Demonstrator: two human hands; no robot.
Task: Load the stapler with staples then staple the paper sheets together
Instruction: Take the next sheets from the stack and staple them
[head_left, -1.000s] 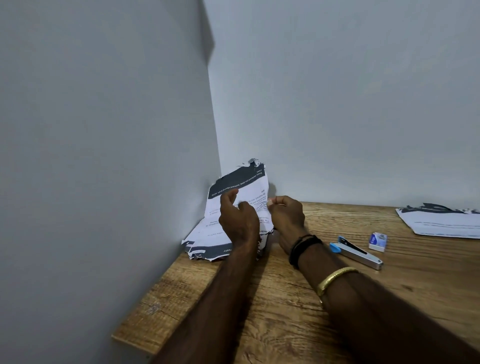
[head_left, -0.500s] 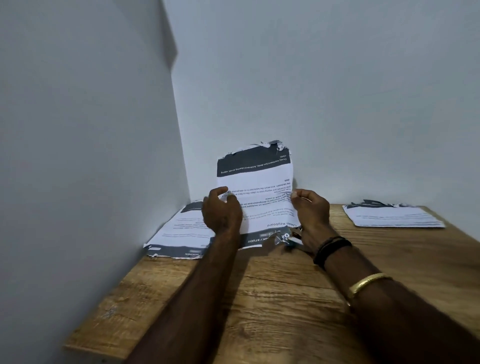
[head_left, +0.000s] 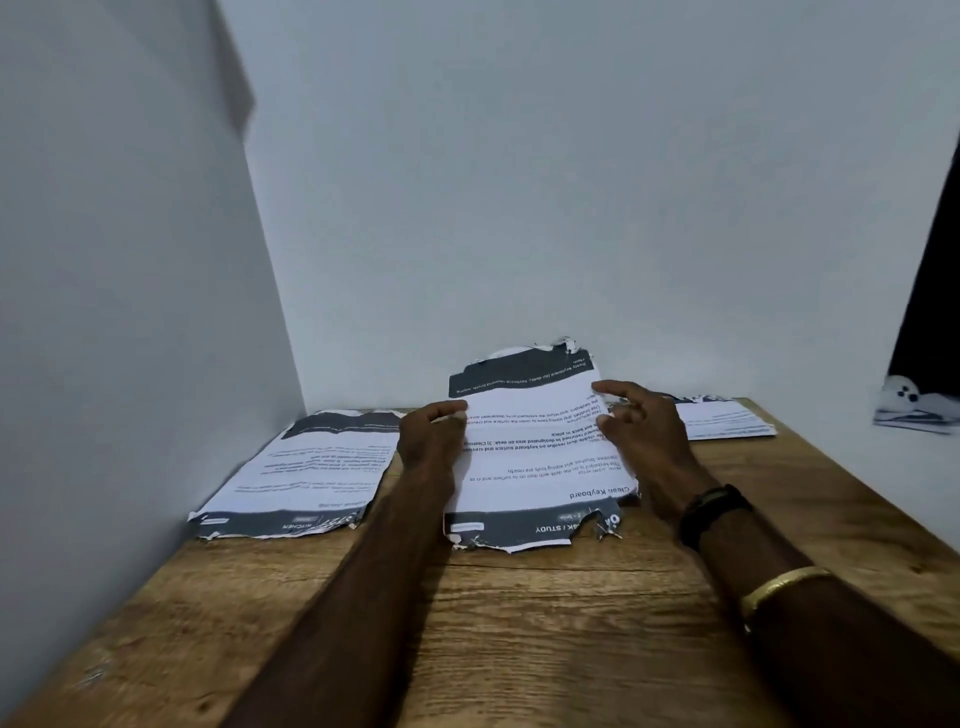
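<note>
A bundle of torn printed paper sheets lies in the middle of the wooden table, its near edge on the wood and its far end lifted toward the wall. My left hand pinches the bundle's left edge, thumb on top. My right hand is at the bundle's right edge with its fingers spread, touching the paper loosely. The stapler and the staples are out of view.
A second stack of printed sheets lies flat in the left corner by the wall. More sheets lie at the back right of the table. A white object with dark spots sits beyond the table's right edge.
The bundle has come away from the left stack to the table's middle and dropped lower. My right hand's fingers have spread off its edge. The view has swung, and the stapler has left it.
</note>
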